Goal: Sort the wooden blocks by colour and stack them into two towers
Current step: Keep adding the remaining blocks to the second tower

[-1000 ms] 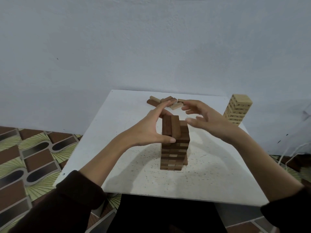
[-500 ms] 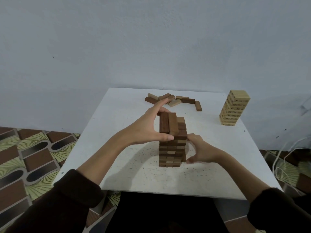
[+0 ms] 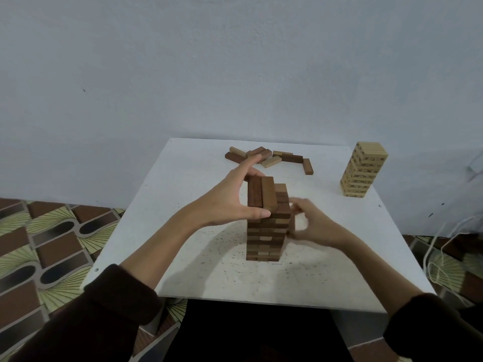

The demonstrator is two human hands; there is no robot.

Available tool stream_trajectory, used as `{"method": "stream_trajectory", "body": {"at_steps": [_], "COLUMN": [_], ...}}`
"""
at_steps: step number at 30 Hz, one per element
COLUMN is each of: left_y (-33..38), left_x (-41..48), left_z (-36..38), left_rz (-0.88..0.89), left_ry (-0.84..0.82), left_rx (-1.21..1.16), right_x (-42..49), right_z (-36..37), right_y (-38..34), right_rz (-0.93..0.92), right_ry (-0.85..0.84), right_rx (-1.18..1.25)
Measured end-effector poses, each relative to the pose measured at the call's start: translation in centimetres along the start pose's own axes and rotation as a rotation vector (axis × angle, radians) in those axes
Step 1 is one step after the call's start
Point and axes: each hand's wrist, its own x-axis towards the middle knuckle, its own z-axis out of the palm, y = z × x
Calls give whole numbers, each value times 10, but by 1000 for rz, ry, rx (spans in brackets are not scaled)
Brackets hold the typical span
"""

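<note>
A dark brown tower (image 3: 266, 239) stands in the middle of the white table (image 3: 183, 246). Two dark blocks (image 3: 262, 192) lie side by side on its top layer, and my left hand (image 3: 227, 201) pinches them lengthwise, thumb at the near ends and fingers at the far ends. My right hand (image 3: 317, 227) is blurred at the tower's right side, its fingers loosely bent against the upper layers and holding nothing that I can make out. A light wood tower (image 3: 362, 171) stands at the table's far right. Several loose dark and light blocks (image 3: 271, 158) lie at the far edge.
A pale wall rises right behind the table. Patterned floor tiles (image 3: 52, 244) show on the left, and white cords (image 3: 439, 257) lie on the floor to the right. The light tower stands close to the table's right edge.
My right hand dropped from above the tower to its lower right side, then rose to the upper layers. My left hand has kept its hold on the top blocks.
</note>
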Motion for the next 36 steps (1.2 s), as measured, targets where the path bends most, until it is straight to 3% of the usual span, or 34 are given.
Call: {"method": "stream_trajectory", "body": {"at_steps": [4,7,11,19,36], "left_y": [1,3,4,6,1], "left_x": [-1,-1,-2,-3,-3], "left_z": [0,0,0,0,3], "left_rz": [-3,9,20,27,30], "left_ry": [2,14,38,44,41], "left_rx": [-7,-2,-2,5,-4], "right_x": [-6,-16,-27,-31,-27], "right_z": [-46,-67,-69,-60,-49], "right_y": [-41,-73,-97,-100,-96], "right_rz": [-59,-191,-263,-242,-253], "right_ry": [193,189,61,43,14], "right_rx": [348,442,257,67,36]}}
